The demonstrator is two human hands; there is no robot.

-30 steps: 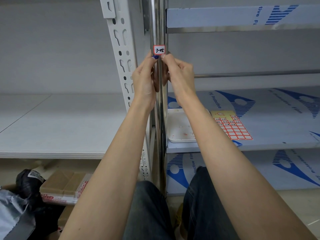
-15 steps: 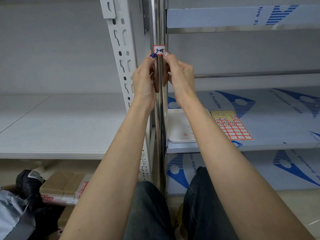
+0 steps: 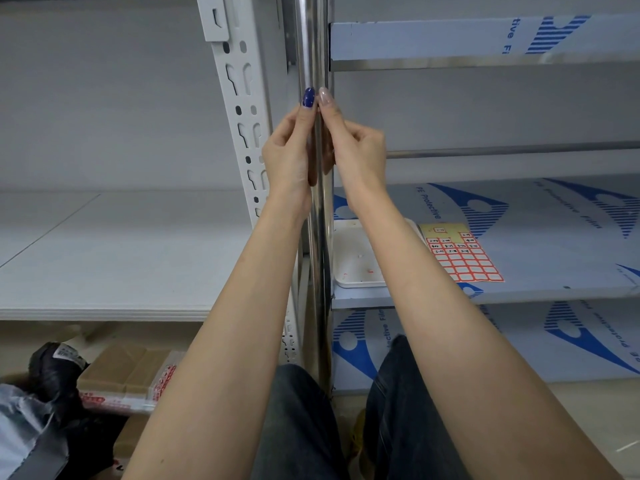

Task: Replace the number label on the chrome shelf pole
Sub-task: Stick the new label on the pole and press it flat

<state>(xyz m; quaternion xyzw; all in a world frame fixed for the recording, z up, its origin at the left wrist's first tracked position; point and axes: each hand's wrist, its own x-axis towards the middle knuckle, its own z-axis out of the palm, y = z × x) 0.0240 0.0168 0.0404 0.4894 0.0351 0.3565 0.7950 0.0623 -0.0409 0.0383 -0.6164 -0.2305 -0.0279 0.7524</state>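
The chrome pole (image 3: 313, 46) runs vertically through the middle of the view. My left hand (image 3: 289, 150) and my right hand (image 3: 358, 150) hold it from either side at the same height, fingers curled round behind it. Both thumbs lie side by side on the pole's front and press there. The number label is hidden under the thumb tips; only a sliver of red shows between them. A yellow sheet of red-bordered labels (image 3: 462, 258) lies on the shelf at the right.
A white tray (image 3: 353, 258) sits on the film-covered shelf (image 3: 554, 237) just right of the pole. A white slotted upright (image 3: 242, 98) stands left of it, beside a white shelf board (image 3: 104, 254). Cardboard boxes (image 3: 128, 375) and a black bag (image 3: 52, 372) lie on the floor.
Both thumbs have slid up the pole and now cover the "3-05" label that showed just above them before. The arms have barely shifted.
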